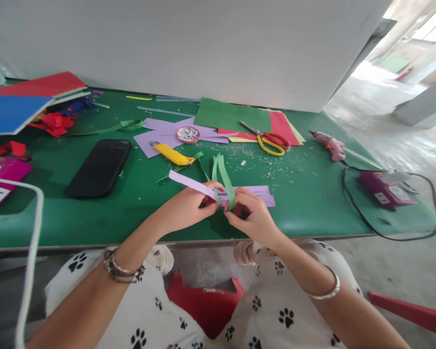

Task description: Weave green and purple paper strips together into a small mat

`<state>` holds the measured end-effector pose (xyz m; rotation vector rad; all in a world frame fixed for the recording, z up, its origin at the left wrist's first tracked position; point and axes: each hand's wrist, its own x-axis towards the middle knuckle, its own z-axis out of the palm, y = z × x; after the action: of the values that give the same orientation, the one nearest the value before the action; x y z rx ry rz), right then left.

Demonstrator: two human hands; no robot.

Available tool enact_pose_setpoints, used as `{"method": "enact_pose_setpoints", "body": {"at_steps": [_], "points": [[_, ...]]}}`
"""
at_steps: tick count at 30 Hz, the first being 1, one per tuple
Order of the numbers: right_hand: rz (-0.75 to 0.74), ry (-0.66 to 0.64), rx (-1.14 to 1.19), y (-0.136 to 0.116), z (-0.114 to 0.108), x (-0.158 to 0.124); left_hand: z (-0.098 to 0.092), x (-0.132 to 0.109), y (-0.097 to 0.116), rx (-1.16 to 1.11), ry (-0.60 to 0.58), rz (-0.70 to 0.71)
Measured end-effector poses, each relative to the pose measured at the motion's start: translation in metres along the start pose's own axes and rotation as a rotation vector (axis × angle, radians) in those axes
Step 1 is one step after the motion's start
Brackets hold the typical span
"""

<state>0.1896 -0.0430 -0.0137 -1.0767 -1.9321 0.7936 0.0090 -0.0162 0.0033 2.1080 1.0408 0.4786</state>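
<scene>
- The purple strips point(266, 195) are held near the front edge of the green table point(308, 208), between the two hands.
- They are pinched by the left hand point(200, 201), its thumb and fingers drawn close together; one strip is angled out past it to the left.
- The green strip point(225, 174) is pinched low down by the right hand point(252, 215), its fingers curled; whether it is wrapped fully around the purple strips cannot be told.
- A yellow cutter point(172, 154) is laid just beyond the left hand, with a black phone point(99, 167) farther left.
- Scissors point(271, 144) are rested partly on red paper point(293, 136).
- At the right, a pink glue gun point(330, 145) is placed near a magenta socket box point(378, 186).
</scene>
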Motion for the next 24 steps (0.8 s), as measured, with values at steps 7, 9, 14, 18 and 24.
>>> {"method": "enact_pose_setpoints", "body": {"at_steps": [7, 9, 14, 18, 24], "points": [[-0.006, -0.054, -0.022, -0.0008, 0.0002, 0.0006, 0.0010, 0.0032, -0.0022, -0.089, 0.022, -0.011], [0.018, -0.076, -0.010, -0.0015, 0.0002, 0.0006, 0.0020, 0.0042, -0.0034, -0.114, 0.026, 0.011], [0.034, -0.085, 0.005, -0.0013, 0.0000, 0.0002, 0.0047, 0.0044, -0.0035, -0.076, 0.043, 0.072], [-0.006, -0.070, -0.007, 0.0005, 0.0004, -0.0002, 0.0063, 0.0046, -0.0036, -0.135, 0.003, 0.050], [-0.066, -0.066, -0.041, 0.0015, 0.0005, -0.0012, 0.0059, 0.0043, 0.0008, -0.190, -0.011, -0.007]]}}
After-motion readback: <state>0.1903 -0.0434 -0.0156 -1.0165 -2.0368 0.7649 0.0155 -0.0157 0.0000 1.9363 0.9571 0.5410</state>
